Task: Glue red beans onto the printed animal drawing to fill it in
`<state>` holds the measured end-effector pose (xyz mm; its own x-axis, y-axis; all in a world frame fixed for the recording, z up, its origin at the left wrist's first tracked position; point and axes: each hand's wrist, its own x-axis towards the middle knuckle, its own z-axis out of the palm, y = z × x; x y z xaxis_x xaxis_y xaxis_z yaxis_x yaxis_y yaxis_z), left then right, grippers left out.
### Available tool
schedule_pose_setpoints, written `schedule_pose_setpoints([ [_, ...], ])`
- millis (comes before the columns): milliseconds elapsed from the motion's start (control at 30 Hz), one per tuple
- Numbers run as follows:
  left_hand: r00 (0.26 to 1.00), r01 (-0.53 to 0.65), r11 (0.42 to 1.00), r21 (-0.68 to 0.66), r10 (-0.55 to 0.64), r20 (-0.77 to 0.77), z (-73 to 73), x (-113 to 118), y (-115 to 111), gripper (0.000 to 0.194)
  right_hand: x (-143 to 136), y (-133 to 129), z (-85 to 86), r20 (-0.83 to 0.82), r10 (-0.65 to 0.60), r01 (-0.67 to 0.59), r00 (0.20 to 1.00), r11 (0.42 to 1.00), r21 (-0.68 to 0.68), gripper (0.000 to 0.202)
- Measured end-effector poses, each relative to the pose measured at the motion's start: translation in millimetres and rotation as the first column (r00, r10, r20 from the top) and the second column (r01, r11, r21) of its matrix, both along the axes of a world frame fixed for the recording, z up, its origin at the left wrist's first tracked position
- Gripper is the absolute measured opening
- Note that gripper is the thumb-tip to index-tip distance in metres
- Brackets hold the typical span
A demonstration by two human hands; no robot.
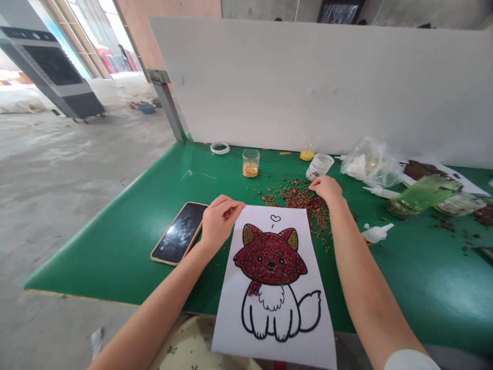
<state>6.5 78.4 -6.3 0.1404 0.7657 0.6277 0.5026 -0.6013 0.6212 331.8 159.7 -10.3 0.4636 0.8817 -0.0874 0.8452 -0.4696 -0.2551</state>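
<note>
A white sheet (pixel 231 329) with a fox drawing lies at the table's front edge; the fox's head is covered in dark red beans, with yellow-green inner ears, while the body is mostly bare outline. My left hand (pixel 219 218) is closed at the sheet's top left corner, with some red beans in its curled fingers. My right hand (pixel 327 190) has its fingertips pinched together over the pile of red and green beans (pixel 304 199); anything between them is too small to make out. Just behind it a clear cup (pixel 320 165) leans over.
A phone (pixel 179 234) lies left of the sheet on the green table (pixel 127 221). Behind are a cup of corn kernels (pixel 250 164) and a tape roll (pixel 220 148). Glue bottles (pixel 379 233), plastic bags (pixel 372 162) and a green-wrapped container (pixel 419 198) sit to the right. A white panel (pixel 308 87) stands behind.
</note>
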Motion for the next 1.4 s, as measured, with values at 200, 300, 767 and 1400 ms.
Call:
schedule_pose_setpoints([
  [200,1.000,-0.011,1.000,0.024,0.011,0.012,-0.9,-2,2,0.007,-19,-2,-0.7,0.106,-0.041,0.043,0.994,0.999,-0.022,0.021],
  [300,1.000,-0.010,1.000,0.009,0.010,-0.008,-2.3,-3,3,0.008,-28,-5,-2.3,0.145,-0.019,0.019,0.989,1.000,-0.002,0.026],
  [767,0.998,-0.047,0.999,-0.003,0.047,-0.034,-8.1,-6,10,0.007,-164,-197,33.6,0.069,0.765,-0.730,0.640,0.577,0.367,0.012],
  [1400,0.999,-0.023,1.000,-0.021,0.022,-0.037,-9.3,-7,12,0.007,-182,-245,-10.8,0.253,0.773,-0.811,0.582,0.528,0.251,0.020],
])
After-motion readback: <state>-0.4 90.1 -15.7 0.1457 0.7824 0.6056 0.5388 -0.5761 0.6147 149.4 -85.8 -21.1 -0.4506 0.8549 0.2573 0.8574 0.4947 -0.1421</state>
